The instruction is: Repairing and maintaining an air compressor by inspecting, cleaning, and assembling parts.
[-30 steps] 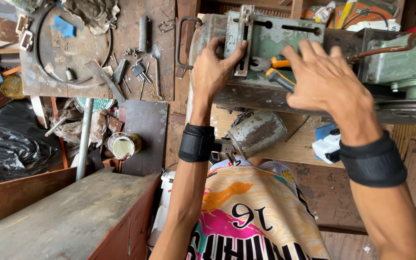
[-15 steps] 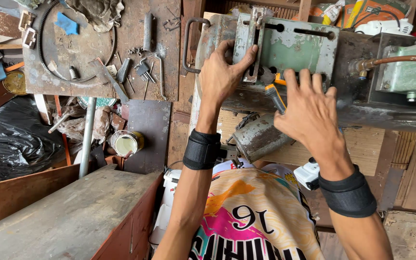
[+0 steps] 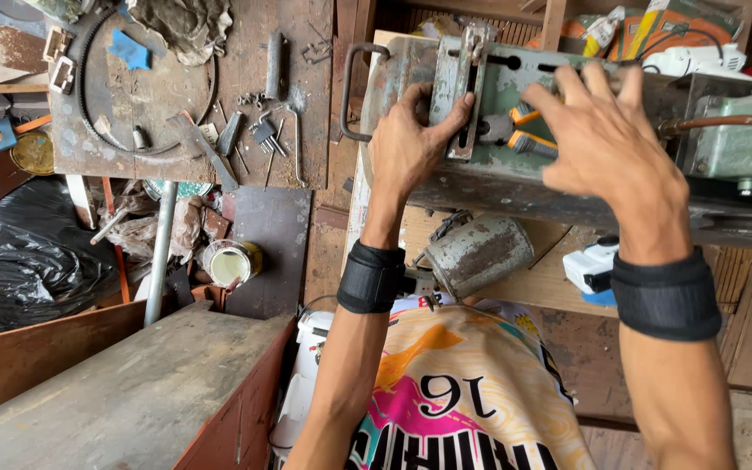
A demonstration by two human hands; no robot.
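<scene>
Gripping a grey-green metal machine housing (image 3: 515,187) w/ both hands: left hand (image 3: 409,139) wraps the slotted steel bracket (image 3: 461,96) on its face, thumb on the bracket's edge; right hand (image 3: 607,139) lies fingers spread over the housing top, beside orange-handled pliers (image 3: 524,129). Housing sits top centre, above a dented metal can (image 3: 478,254). Cluttered workbench (image 3: 306,130) w/ hex keys (image 3: 265,135) at left.

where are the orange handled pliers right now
In the head view, upper right: the orange-handled pliers lie on the green metal machine, between the left hand and right hand.
</scene>
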